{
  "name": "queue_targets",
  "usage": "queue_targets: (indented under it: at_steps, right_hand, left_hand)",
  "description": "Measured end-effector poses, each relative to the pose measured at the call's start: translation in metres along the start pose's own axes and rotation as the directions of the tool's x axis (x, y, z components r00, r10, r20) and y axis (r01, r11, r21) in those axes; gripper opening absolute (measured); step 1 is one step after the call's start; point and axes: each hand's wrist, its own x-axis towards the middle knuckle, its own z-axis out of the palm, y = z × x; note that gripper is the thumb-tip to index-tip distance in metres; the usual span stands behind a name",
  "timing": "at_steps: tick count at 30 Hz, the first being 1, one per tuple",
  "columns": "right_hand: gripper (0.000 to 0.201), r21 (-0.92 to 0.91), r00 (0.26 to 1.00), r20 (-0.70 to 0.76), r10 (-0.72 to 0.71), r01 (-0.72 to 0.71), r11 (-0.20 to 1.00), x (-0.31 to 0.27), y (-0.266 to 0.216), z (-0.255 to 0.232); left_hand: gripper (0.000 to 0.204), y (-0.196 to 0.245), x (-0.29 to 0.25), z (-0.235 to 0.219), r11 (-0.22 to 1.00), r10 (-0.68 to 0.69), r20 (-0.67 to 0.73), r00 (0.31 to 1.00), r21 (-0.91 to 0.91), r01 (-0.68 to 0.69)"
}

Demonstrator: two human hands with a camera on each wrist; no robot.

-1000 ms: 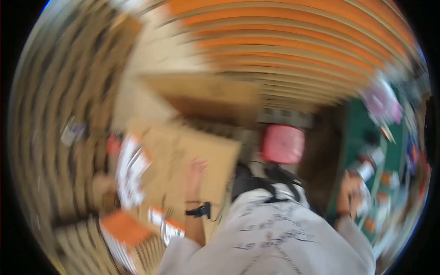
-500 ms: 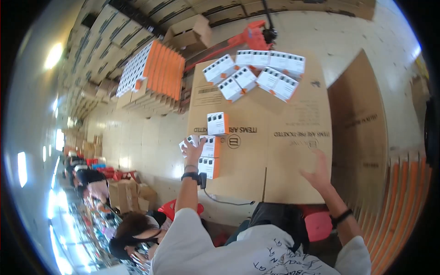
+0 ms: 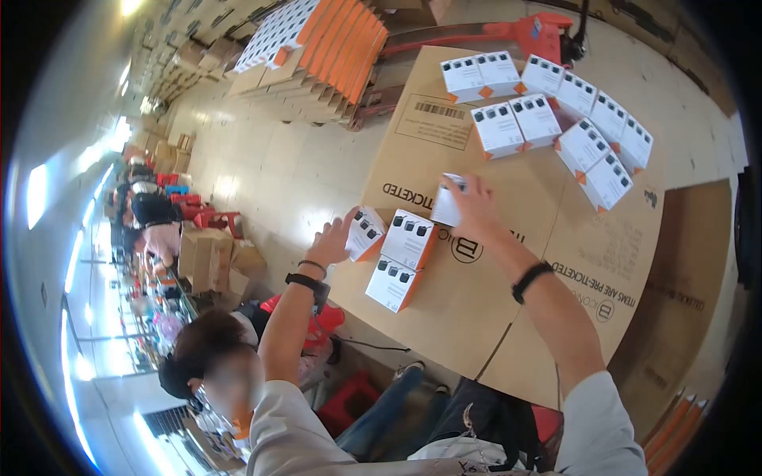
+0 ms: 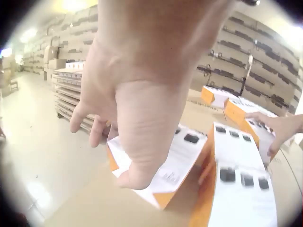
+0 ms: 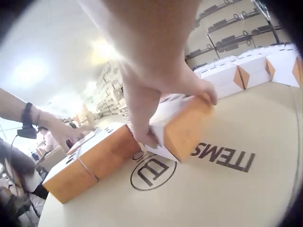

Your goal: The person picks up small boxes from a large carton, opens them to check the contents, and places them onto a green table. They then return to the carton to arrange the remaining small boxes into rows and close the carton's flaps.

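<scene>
Small white boxes with orange sides and dark gadgets printed on them stand on a big brown carton. My left hand is at the left edge of an angled white box; in the left wrist view the thumb bends down over this box, with the index finger hidden. My right hand grips another white box between thumb and fingers, tilted in the right wrist view. Between the hands stand two white boxes in a row, the farther box and the nearer box.
Several more white boxes stand in groups at the carton's far end. Beyond are a red pallet jack and a stack of orange-edged trays. A seated person is close at the lower left; a large cardboard sheet stands at right.
The view has swung from a blurred scene to the carton top. My right hand has come from the carton's right side to grip the white box. The left hand's box now stands angled beside the row.
</scene>
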Motion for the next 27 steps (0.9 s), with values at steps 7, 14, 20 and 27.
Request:
queue_targets:
  at_steps: [7, 14, 20, 27]
  right_hand:
    - [0.125, -0.285, 0.973, 0.085, 0.214, -0.182, 0.941, -0.074, -0.017, 0.018]
    - [0.131, -0.253, 0.992, 0.083, 0.09, -0.067, 0.965, -0.046, -0.087, 0.042]
    - [0.13, -0.283, 0.988, 0.134, 0.077, -0.036, 0.958, -0.026, -0.091, 0.04]
    - [0.112, -0.242, 0.999, 0.009, 0.04, -0.037, 0.97, -0.025, -0.081, 0.055]
  left_hand:
    - [0.134, 0.008, -0.036, 0.015, 0.96, 0.281, -0.15, 0.948, 0.034, -0.279]
    - [0.142, 0.025, -0.069, 0.056, 0.933, 0.36, -0.095, 0.928, 0.068, -0.354]
    - [0.133, 0.049, -0.113, 0.073, 0.978, 0.188, -0.156, 0.97, -0.065, -0.2]
    - [0.128, 0.062, -0.091, 0.086, 0.957, 0.18, -0.227, 0.957, -0.187, -0.224]
